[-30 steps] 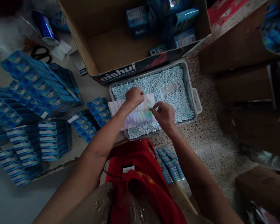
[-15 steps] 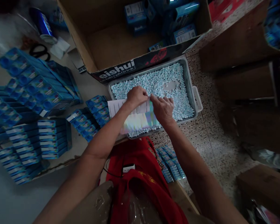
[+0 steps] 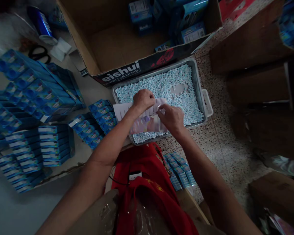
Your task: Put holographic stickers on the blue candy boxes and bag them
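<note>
A shallow grey plastic tub is filled with small pale blue and white pellets. Over its front part lies a thin sheet, white with short dark lines above and shiny, iridescent film below. My left hand is closed at the sheet's upper edge, fingers curled down. To its right, my right hand pinches the sheet's right side between thumb and forefinger. My fingers hide part of the edge, so how far the layers are apart cannot be seen.
Behind the tub stands an open carton with blue boxes inside. Stacked blue boxes crowd the table at left, near scissors and a blue can. Brown cartons line the right side. A red cloth covers my lap.
My right hand has shifted down and slightly right, away from my left fingers. More of the sheet's upper right part now shows between the hands. My left hand has barely moved.
</note>
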A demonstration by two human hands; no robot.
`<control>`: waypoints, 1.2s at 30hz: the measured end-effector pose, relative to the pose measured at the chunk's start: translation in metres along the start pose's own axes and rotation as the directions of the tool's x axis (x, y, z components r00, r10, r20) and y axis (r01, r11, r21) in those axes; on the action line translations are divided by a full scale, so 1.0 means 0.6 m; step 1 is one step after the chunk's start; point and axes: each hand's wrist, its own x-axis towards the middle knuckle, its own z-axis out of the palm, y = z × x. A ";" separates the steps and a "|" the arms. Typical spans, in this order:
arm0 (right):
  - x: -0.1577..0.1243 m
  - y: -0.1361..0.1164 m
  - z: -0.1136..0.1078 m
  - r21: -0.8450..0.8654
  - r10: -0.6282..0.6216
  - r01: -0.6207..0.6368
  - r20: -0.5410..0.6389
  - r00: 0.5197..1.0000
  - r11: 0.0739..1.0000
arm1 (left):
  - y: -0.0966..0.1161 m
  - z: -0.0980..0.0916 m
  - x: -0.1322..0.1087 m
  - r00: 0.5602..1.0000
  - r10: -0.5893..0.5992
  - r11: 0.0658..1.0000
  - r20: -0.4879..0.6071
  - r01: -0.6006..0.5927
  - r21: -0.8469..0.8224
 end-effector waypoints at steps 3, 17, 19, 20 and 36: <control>-0.017 0.002 -0.016 0.094 0.097 -0.093 -0.037 0.995 0.991 | 0.010 0.006 0.011 0.996 0.085 0.995 0.018 -0.086 0.043; -0.066 0.020 0.004 -0.075 -0.785 0.800 -0.269 0.559 0.595 | 0.045 0.021 0.025 0.961 0.130 0.969 0.244 -0.175 0.172; -0.075 0.024 0.006 0.014 -0.766 0.789 -0.233 0.600 0.614 | 0.042 0.028 0.029 0.930 0.168 0.961 0.326 -0.227 0.155; -0.075 0.029 0.009 0.082 -0.667 0.705 -0.265 0.697 0.704 | 0.040 0.032 0.031 0.914 0.197 0.957 0.354 -0.257 0.132; 0.021 0.056 0.183 0.823 0.777 -0.379 -0.113 0.620 0.422 | -0.034 0.122 -0.045 0.924 0.362 0.932 -0.121 -0.359 0.043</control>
